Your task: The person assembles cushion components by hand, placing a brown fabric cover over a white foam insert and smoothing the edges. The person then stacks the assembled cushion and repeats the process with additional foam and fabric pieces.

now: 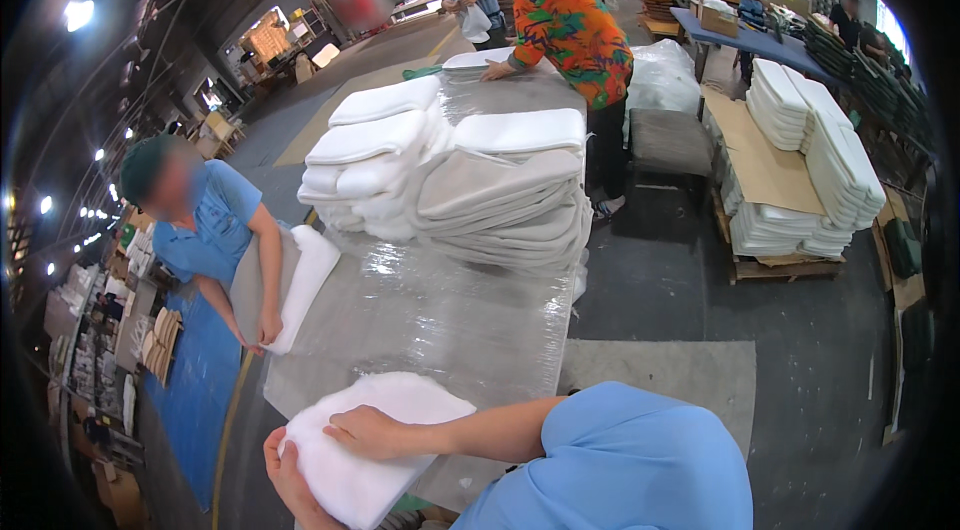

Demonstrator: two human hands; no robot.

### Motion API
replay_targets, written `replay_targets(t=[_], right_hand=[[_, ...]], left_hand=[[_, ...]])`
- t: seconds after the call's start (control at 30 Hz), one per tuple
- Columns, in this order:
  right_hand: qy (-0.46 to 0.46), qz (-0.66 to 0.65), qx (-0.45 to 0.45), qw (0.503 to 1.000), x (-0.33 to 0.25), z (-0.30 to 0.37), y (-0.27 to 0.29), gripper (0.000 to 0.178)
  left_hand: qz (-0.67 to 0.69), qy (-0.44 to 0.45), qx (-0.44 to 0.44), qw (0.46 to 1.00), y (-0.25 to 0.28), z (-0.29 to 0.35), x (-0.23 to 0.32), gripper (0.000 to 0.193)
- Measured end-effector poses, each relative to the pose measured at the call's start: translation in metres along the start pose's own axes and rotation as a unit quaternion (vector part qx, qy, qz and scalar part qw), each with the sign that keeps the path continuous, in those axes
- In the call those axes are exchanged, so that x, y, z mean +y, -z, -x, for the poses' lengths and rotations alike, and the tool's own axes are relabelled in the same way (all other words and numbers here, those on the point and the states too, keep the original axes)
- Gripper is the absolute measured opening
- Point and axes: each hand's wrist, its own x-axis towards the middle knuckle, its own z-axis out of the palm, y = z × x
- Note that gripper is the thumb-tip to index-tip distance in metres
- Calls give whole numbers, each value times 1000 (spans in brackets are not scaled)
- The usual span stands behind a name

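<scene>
A soft white batting pad (400, 405) with a rounded far edge lies at the near end of the table, partly overhanging toward me. My left hand (292, 480) is wrapped round its left edge, fingers on the outer side. On the pad's upper face, my right hand (368, 432) is closed, pinching the fluffy material near that same edge. The fingertips of the right hand are partly hidden. Beneath the pad is the plastic-covered grey tabletop (400, 315).
Beyond the pad rise stacks of white pads (375, 140) and grey-covered cushions (500, 195). A co-worker (210, 220) at the left handles a grey and white cushion (305, 280). Another person in a bright patterned top (570, 30) leans over the far end. A loaded pallet (785, 270) stands right.
</scene>
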Motion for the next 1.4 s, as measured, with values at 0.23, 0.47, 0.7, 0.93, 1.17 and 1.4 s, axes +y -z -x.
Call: replay_targets(t=[0.23, 0.47, 0.7, 0.93, 1.17, 1.4], right_hand=[[-24, -37, -64, 997, -12, 6, 15, 46], [18, 60, -74, 995, -57, -5, 20, 49], [-2, 74, -80, 994, -40, 10, 16, 41], [-162, 127, -93, 974, 59, 47, 46, 42], [-6, 27, -52, 998, -29, -5, 35, 36], [123, 53, -59, 989, -49, -11, 12, 34]], left_hand=[[-24, -21, -10, 999, -2, 26, 7, 25], [-27, -75, -2, 997, -1, 16, -10, 21], [-103, -45, -10, 994, 11, 13, -11, 25], [-97, -78, -18, 992, 32, 7, -19, 26], [-52, -57, -34, 996, -10, 20, 3, 19], [-24, -85, -5, 996, -13, 27, -1, 25]])
